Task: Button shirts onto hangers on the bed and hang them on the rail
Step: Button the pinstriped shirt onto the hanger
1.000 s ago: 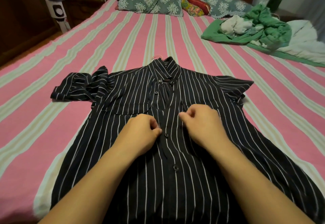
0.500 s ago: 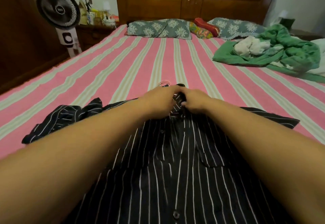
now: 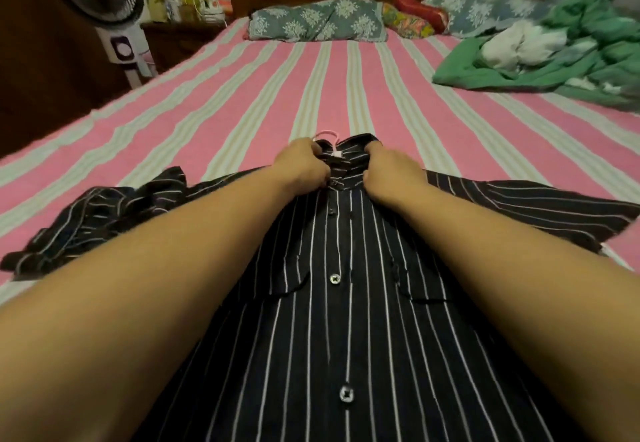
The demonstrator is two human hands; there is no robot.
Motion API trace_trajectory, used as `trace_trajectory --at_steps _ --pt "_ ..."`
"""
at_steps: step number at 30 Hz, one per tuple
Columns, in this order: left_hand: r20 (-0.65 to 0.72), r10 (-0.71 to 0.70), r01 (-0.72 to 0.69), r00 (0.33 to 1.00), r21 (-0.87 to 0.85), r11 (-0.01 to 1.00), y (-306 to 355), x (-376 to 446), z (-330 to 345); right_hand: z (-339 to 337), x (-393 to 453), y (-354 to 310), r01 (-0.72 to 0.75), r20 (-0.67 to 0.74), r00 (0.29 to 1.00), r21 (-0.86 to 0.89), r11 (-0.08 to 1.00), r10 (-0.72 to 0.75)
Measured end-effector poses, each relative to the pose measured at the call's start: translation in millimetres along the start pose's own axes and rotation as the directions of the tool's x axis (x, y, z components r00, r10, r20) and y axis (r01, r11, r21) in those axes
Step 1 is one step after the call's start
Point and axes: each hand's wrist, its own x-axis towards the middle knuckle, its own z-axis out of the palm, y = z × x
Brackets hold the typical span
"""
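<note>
Striped bed (image 3: 242, 102); shirt (image 3: 346, 303) collar apparently gripped between both hands' fingers (image 3: 318, 178).

Lying face up on the bed (image 3: 242, 102), collar pointing toward the headboard edge and hem running toward the foot edge: black shirt (image 3: 346, 320) with thin white stripes. Showing buttons fastened down the front placket, two chest pockets flanking it. Spreading one short sleeve flat toward the bed's right edge, bunching the other in folds toward the left edge. Poking out past the collar: pink hanger (image 3: 325, 133), only its hook and a small piece at the neck showing.
</note>
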Motion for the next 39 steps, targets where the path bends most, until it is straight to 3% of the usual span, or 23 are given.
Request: trace_trajectory --at_steps 2,4,6,7,9,11,14,16,19,23,26,29,33,39 --pt "0.114 0.08 -0.074 0.99 -0.054 0.996 2 -32 -10 -12 -16 -8 -0.02 0.071 0.997 0.069 0.997 0.015" --pt "0.167 0.098 -0.097 0.981 -0.012 0.995 3 -73 -23 -33 -40 -17 -0.011 -0.004 1.0 0.151 0.988 0.012" --pt "0.069 0.055 -0.06 0.996 0.075 0.995 -1 -110 -33 -56 -77 -29 0.029 -0.104 0.995 0.226 0.974 -0.006" --pt "0.022 0.017 -0.018 1.0 0.028 0.999 -4 -126 -36 -65 -99 -38 0.03 -0.085 0.996 0.278 0.96 -0.006" --pt "0.053 -0.109 0.119 0.993 -0.234 0.965 -4 -157 -37 -74 -141 -54 -0.041 0.123 0.992 0.361 0.932 -0.004" --pt "0.142 -0.203 0.242 0.969 -0.373 0.896 -6 -179 -31 -71 -168 -66 -0.119 0.346 0.938 0.259 0.958 0.023" --pt "0.1 -0.183 0.202 0.978 -0.244 0.948 -25 -186 -14 -61 -186 -72 -0.197 0.447 0.881 0.044 0.979 0.157" --pt "0.054 -0.137 0.144 0.989 -0.166 0.976 -32 -188 -6 -55 -187 -67 -0.258 0.399 0.892 0.063 0.964 0.212" --pt "0.063 -0.001 -0.004 0.998 0.081 0.997 -32 -196 2 -51 -187 -51 -0.406 0.346 0.887 0.276 0.871 0.304" --pt "0.053 0.08 -0.092 0.995 0.307 0.947 -25 -196 12 -59 -190 -40 -0.534 0.518 0.824 0.577 0.618 0.228" --pt "0.045 0.058 -0.07 0.997 0.339 0.938 -21 -188 14 -66 -188 -37 -0.605 0.621 0.766 0.612 0.509 0.164" --pt "0.068 0.011 -0.035 0.998 0.365 0.93 -21 -182 11 -67 -183 -36 -0.633 0.666 0.727 0.554 0.541 0.168" --pt "0.085 0.057 -0.086 0.995 0.393 0.915 -21 -183 9 -56 -182 -42 -0.567 0.638 0.751 0.494 0.659 0.168" --pt "0.065 0.051 -0.071 0.997 0.37 0.926 -23 -182 5 -53 -184 -50 -0.606 0.606 0.772 0.609 0.511 0.193"
